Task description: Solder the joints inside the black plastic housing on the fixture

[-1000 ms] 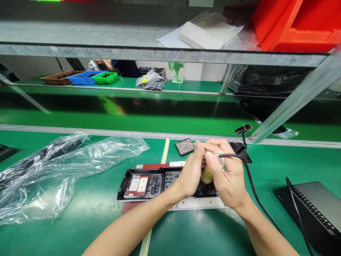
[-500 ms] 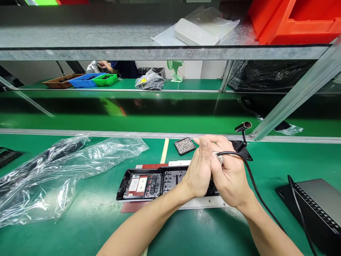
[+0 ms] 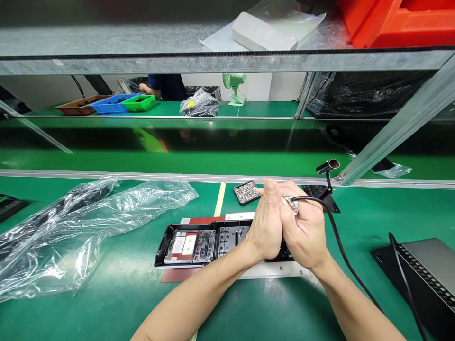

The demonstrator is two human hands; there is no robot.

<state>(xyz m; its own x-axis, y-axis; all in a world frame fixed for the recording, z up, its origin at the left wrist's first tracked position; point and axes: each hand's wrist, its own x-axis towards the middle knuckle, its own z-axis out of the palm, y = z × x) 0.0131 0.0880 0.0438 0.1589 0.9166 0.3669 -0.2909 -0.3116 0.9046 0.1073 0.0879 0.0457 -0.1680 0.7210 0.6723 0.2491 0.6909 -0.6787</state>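
Black open housing (image 3: 199,245) lies flat on a white plate w/ a red mat under it, on the green bench (image 3: 117,303), just in front of the person. Its left part shows a red-and-white label and rows of small holes; right part is hidden behind both hands.

Over that right end: corded tool (image 3: 293,205), only its metal top & black cable visible. Cable (image 3: 341,253) arcs off to the right and down, past the right forearm. Tool tip not visible, so can't tell if it touches the housing.

Right hand (image 3: 307,232) closed in a fist round the tool, fingers curled tight. Left hand (image 3: 266,225) pressed against the right one, fingers curled narrow, thumb up at the top; what it grips, if anything, is hidden, can't tell.

Around: small black tray of silvery screws (image 3: 246,192) just behind the hands, near the yellow line. Short black stand w/ a metal tube (image 3: 328,166) behind-right, on a black base. Crumpled clear plastic bag (image 3: 71,227) well to the left. Grey-black box (image 3: 423,279) at far right, a second cable crossing it.

Farther back, past the shiny belt: brown, blue & green bins (image 3: 113,103), a bagged item, small green fan (image 3: 234,85). Another person's arm (image 3: 149,88) by the bins. Overhead shelf holds a white block on plastic and a red crate (image 3: 401,21).
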